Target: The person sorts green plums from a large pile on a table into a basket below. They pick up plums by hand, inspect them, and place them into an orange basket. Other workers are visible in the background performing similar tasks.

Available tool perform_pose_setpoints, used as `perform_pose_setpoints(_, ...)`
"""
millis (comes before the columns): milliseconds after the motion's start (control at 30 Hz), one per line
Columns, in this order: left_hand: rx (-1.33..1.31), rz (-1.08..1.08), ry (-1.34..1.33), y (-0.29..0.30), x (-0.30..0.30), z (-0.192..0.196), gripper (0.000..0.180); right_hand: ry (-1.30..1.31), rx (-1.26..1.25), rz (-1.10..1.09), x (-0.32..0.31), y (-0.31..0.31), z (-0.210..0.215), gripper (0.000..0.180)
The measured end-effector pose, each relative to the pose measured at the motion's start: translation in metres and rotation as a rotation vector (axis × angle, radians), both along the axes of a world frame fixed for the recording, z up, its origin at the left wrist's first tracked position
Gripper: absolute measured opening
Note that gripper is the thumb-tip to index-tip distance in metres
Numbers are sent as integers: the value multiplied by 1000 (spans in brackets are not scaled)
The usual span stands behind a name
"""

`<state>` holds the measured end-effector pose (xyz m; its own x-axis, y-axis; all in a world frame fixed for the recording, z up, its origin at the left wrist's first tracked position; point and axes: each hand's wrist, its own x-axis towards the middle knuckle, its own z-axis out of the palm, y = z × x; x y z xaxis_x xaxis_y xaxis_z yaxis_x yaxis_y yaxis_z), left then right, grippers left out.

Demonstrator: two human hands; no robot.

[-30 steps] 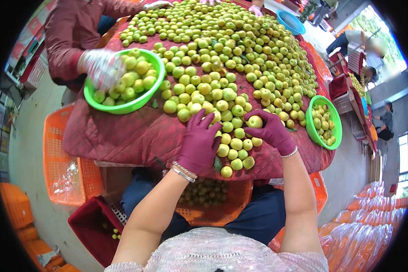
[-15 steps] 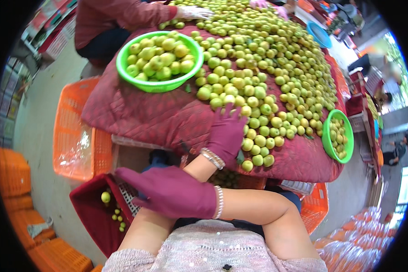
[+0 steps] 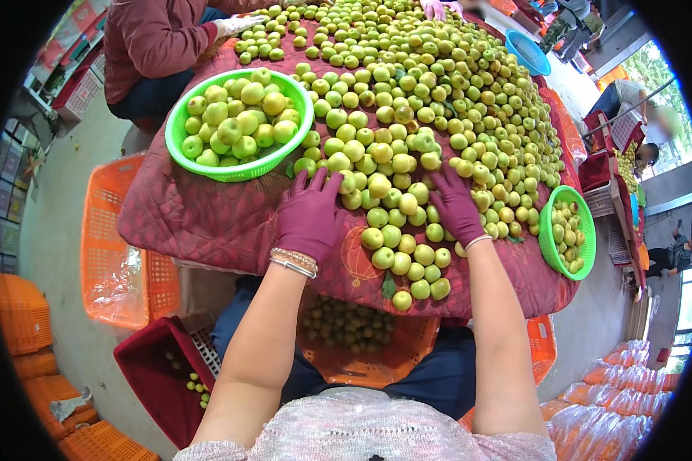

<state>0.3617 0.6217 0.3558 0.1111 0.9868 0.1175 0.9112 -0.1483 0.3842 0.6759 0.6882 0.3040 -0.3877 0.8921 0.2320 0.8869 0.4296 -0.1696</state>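
An orange basket [image 3: 369, 372] sits between your knees, partly under the near edge of the surface [image 3: 200, 211]. To its left is a dark red crate [image 3: 146, 376], with an orange crate [image 3: 104, 253] beyond it, off the near left corner. On the surface, the green fruit [image 3: 391, 235] runs down in a narrow tongue to the near edge, beside a leaf [image 3: 389, 286]. Your left hand [image 3: 309, 217], gloved in maroon, is palm down with fingers spread, touching the tongue's left side; your right hand [image 3: 457, 207] rests against its right side, fingers parted and bent. A heaped green bowl [image 3: 238, 171] stands toward the left edge, another green bowl [image 3: 588, 247] at the right edge. Farther off, the fruit widens toward the far edge. A co-worker's pale-gloved hand [image 3: 237, 25] reaches in from the left, and a blue basin [image 3: 527, 54] sits near the far right corner.
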Motion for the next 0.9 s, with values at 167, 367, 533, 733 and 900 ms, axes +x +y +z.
perform_pose_setpoints(167, -44, -44, 72, 2, -4, -1, 44, 148, -134, -203, 14, 18, 22, 41)
perform_pose_setpoints(367, 4, -121, 65, -3, 2, -5, 33, 440, -392, -153, -83, 25, 63, 41)
perform_pose_setpoints(533, -9, -154, -21, -6, 1, 8, 33, 205, -350, 78, -76, 37, 33, 43)
perform_pose_setpoints(733, 48, -120, -62, -11, -8, 8, 34, 379, -509, -327, -71, 25, 64, 33)
perform_pose_setpoints(900, 49, -58, -213, -10, 1, 16, 33, 295, -191, 132, -105, -19, 25, 41)
